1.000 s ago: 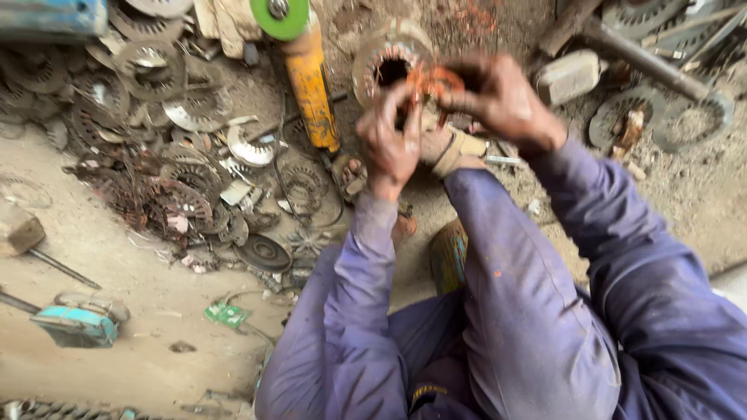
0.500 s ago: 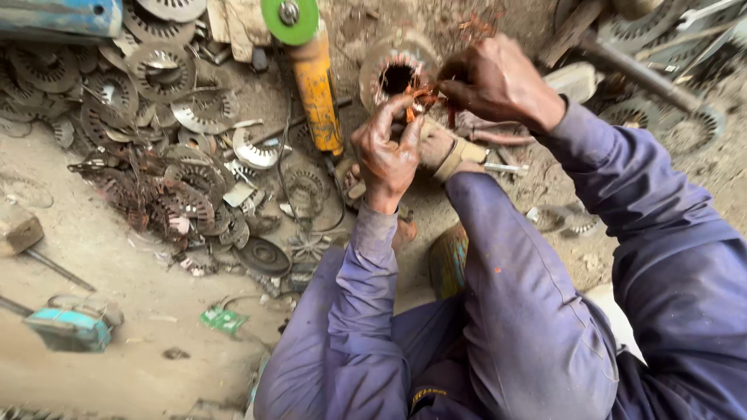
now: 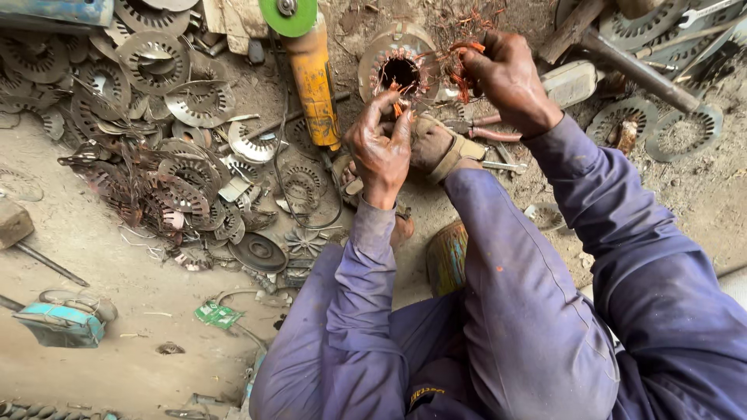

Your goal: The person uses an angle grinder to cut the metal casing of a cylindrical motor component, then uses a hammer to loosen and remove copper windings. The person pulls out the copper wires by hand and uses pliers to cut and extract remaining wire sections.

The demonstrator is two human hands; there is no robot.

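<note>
While the motor core (image 3: 398, 68) lies on the dirt at about twelve o'clock, its round bore facing up toward the camera, both hands work at its rim. The left hand (image 3: 381, 148) sits at the core's six o'clock, fingertips pinched shut on a short copper strand, and is the nearer one. The right hand (image 3: 510, 78) is at three o'clock, fist closed around a tuft of copper wire (image 3: 461, 66) running sideways from the bore; a yellow grinder (image 3: 311, 74) lies at nine o'clock.

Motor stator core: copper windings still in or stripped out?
Partly out. Stator core shows a dark open bore; copper strands stick out at its rim, gripped by the right hand.
</note>
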